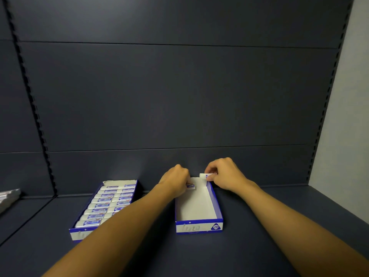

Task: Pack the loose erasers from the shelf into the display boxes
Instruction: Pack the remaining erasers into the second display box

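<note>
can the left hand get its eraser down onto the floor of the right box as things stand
Probably yes: the left hand already holds an eraser over the far end of the right box, whose white floor looks bare.

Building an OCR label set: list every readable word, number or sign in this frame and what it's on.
"2B": in the blue triangle on the front panel of the near-empty display box.
Grey script on that same front panel: too faint to read.
Front panel of the full display box: faint marks, unreadable.
Wrappers on the packed erasers: blurred.
Wrappers on the eraser in the left hand and the eraser in the right hand: too small.
</note>
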Tool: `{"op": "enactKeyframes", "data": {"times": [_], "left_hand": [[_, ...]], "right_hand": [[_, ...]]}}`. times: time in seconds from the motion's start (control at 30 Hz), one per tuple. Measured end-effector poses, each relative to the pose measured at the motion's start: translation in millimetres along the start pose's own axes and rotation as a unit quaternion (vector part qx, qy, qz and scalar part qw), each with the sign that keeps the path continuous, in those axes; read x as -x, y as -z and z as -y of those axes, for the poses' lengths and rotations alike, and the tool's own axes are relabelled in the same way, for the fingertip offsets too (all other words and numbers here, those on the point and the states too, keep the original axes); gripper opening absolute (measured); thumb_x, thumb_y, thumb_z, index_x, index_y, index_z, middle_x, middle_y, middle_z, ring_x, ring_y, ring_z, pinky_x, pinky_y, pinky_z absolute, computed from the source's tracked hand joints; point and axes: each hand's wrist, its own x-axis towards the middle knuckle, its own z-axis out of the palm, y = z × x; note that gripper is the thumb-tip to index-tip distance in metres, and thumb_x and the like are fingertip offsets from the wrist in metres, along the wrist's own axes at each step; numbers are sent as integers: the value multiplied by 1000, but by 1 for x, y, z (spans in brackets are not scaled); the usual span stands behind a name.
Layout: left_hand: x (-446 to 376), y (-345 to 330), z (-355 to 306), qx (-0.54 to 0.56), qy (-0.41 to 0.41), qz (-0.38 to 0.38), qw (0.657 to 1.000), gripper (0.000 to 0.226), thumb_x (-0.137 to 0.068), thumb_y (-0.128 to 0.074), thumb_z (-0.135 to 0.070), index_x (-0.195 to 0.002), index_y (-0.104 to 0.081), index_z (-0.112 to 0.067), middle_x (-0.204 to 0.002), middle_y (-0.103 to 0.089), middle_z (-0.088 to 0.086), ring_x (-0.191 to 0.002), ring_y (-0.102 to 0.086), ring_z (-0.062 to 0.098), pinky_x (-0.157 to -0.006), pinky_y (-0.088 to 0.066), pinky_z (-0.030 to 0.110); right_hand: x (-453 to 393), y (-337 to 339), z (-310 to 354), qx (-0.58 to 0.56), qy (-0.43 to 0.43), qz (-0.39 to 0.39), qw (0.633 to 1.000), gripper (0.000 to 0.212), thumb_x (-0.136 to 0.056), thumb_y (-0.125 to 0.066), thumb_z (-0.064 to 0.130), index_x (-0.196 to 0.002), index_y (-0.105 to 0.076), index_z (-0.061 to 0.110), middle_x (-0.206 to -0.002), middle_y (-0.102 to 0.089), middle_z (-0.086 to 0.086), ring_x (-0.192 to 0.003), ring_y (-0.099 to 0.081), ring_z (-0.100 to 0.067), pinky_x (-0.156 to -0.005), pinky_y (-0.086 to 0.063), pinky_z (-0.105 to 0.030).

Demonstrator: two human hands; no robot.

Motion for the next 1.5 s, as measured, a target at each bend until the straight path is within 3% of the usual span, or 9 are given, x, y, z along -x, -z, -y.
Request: {"op": "enactKeyframes", "data": {"times": [0.4, 0.53, 0.67, 0.8, 1.07, 1.3, 1.5], "left_hand": [[1, -3, -9, -63, 16, -34, 997, 26, -99, -62, -23, -121, -68, -11, -116, -66, 10, -101, -65, 26, -90, -56, 36], [2, 0, -15, -110, 32, -37, 993, 24, -98, -61, -21, -118, -69, -11, -112, -68, 11, -98, -66, 27, -83, -55, 36], [3, 5, -18, -137, 43, -41, 989, 21, -95, -61, -16, -114, -70, -13, -110, -67, 10, -98, -65, 28, -72, -47, 35], [4, 6, -13, -114, 52, -29, 992, 21, -93, -62, -16, -113, -70, -15, -110, -66, 9, -99, -64, 28, -74, -51, 37], [9, 4, -9, -74, 74, -41, 994, 19, -93, -60, -11, -109, -70, -12, -107, -65, 10, -95, -65, 29, -73, -52, 37], [9, 3, -7, -25, 102, -55, 993, 17, -91, -63, -13, -105, -74, -14, -98, -67, 8, -84, -65, 26, -70, -54, 35], [10, 5, -7, 1, 108, -50, 993, 16, -93, -63, -15, -105, -74, -14, -96, -69, 7, -84, -66, 25, -78, -60, 40]], "right_hand": [[9, -4, -3, -6, 5, 13, 1000, 13, -86, -78, 23, -99, -76, 24, -97, -72, 6, -86, -66, -10, -78, -58, -30], [10, -3, -2, -15, 2, 2, 1000, 13, -86, -78, 22, -98, -76, 25, -95, -73, 7, -85, -65, -8, -75, -55, -26], [6, -6, 9, -28, 12, 2, 1000, 12, -86, -77, 19, -97, -77, 22, -92, -73, 4, -83, -67, -10, -80, -59, -32], [3, -14, 22, 26, 25, 18, 999, 14, -88, -73, 19, -102, -75, 20, -99, -72, 0, -87, -66, -16, -80, -58, -33], [2, -24, 34, 149, 19, 33, 988, 18, -89, -66, 15, -103, -74, 22, -101, -68, -3, -85, -62, -22, -66, -46, -29], [4, -28, 35, 147, 8, 31, 989, 17, -91, -67, 17, -106, -74, 21, -102, -69, -2, -86, -64, -19, -68, -50, -27], [5, -26, 40, 155, 11, 24, 987, 16, -93, -66, 19, -107, -73, 21, -104, -68, -2, -86, -63, -18, -68, -48, -26]]}}
